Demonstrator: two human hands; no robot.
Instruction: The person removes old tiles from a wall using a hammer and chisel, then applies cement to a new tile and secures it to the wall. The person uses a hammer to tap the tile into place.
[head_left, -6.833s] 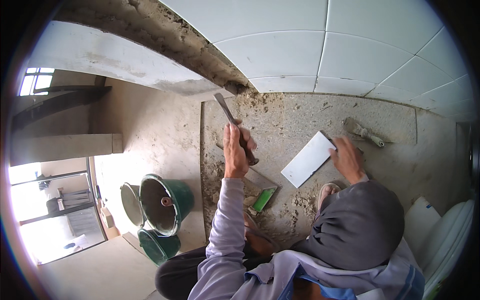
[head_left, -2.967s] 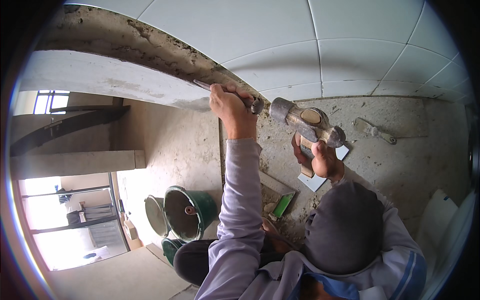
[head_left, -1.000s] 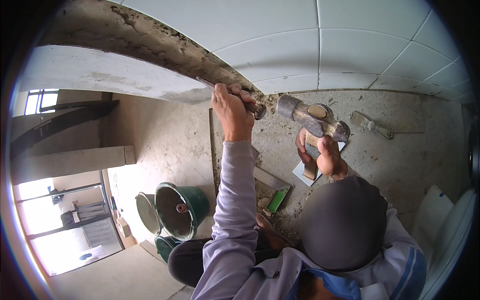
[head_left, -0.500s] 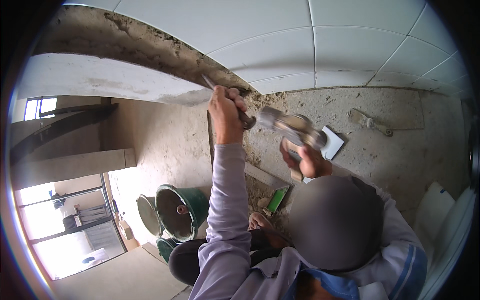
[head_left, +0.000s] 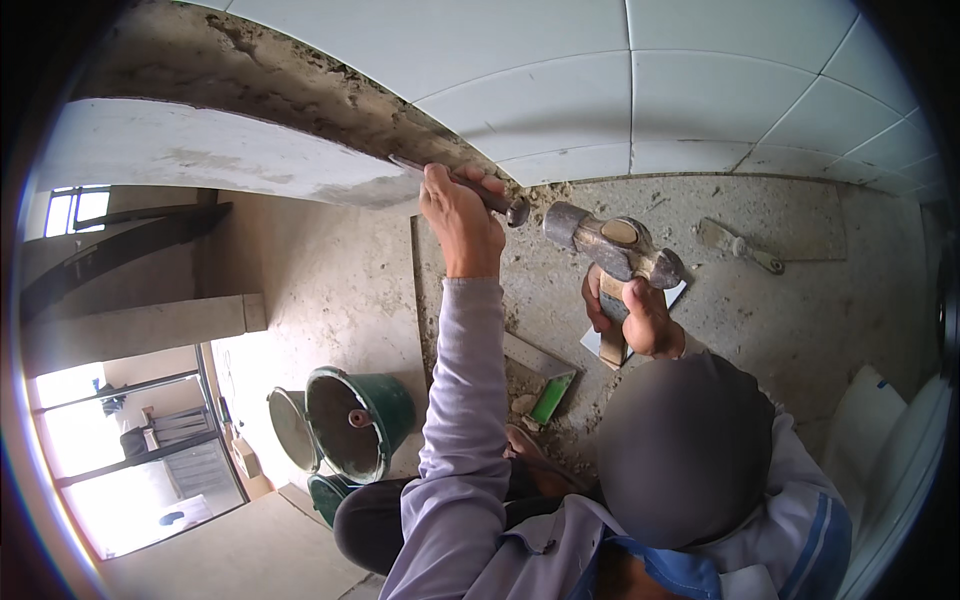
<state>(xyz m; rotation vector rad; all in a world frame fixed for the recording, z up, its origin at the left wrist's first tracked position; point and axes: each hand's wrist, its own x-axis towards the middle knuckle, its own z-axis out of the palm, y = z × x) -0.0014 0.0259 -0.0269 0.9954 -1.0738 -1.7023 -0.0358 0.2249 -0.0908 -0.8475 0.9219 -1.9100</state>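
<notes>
My left hand is closed around a metal chisel. The chisel's thin tip rests at the rough, bare strip between the tiled wall and the white-coated ledge, and its struck end points right. My right hand grips the wooden handle of a hammer close below the head. The hammer's worn steel face hangs a short gap to the right of the chisel's end, not touching it. A white tile lies partly hidden behind the hammer and my right hand.
White tiles cover the far wall. A scraper lies on the gritty floor. Near my left forearm are a green-ended straight tool and rubble. Green buckets stand at left. My dark cap blocks the lower right.
The hammer, blurred before, has drawn back rightward from the chisel's end. My left hand and the chisel have shifted slightly, the chisel now lying flatter.
</notes>
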